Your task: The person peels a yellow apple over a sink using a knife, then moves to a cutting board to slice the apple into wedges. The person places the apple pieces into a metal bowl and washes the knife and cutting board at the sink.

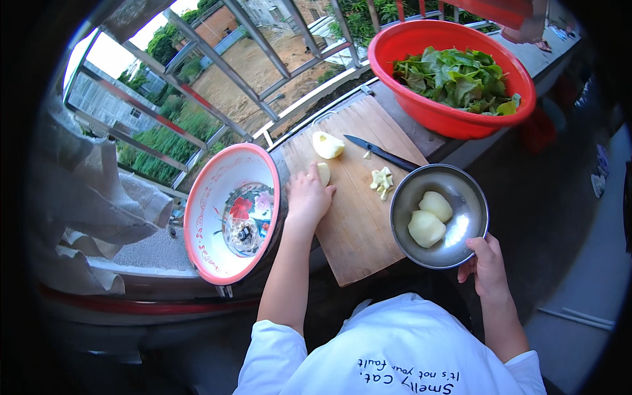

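My left hand is on the wooden cutting board, its fingers and thumb around a peeled pale fruit piece that they partly hide. Just beyond it lies another peeled fruit piece with a notch cut in it. My right hand grips the rim of a metal bowl at the board's right edge. Inside the bowl rest two peeled pale fruit pieces. A dark-bladed knife lies across the board, its handle end near the bowl. Small cut scraps sit between knife and bowl.
To the left, an enamel basin with a pink rim and painted flowers holds some clear liquid. A red plastic basin of green leaves stands at the far right on the ledge. Metal railings border the far side. Cloth hangs at left.
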Demonstrator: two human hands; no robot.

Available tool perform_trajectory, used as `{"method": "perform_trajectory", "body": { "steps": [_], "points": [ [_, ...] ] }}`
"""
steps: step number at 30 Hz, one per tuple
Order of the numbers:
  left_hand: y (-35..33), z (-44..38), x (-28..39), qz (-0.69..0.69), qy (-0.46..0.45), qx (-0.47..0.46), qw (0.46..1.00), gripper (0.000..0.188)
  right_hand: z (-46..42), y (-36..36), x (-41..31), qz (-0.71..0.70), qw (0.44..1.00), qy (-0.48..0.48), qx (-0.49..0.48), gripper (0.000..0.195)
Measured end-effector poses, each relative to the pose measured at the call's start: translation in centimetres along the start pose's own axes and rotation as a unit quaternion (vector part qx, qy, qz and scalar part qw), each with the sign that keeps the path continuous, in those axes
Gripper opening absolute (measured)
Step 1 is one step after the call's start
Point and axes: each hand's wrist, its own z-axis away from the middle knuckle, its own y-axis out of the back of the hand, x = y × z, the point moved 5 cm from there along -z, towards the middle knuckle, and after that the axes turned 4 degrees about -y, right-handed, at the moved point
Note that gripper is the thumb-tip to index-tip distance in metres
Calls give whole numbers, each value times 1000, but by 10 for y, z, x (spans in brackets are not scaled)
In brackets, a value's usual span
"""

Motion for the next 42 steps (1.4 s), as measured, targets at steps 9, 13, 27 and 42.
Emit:
{"method": "perform_trajectory", "body": {
  "steps": [9,13,27,42],
  "points": [
    [61,6,56,152,-94,213,961,20,-13,-6,0,14,1000,-15,4,35],
    [3,12,44,58,-96,191,975,15,-15,-29,-1,31,1000,-6,-2,39],
    [21,84,34,182,5,-3,983,44,-19,-17,3,-5,1000,-15,-20,39],
    [14,-59,34,67,-29,74,995,60,-5,-8,4,10,1000,8,11,41]
  ]
}}
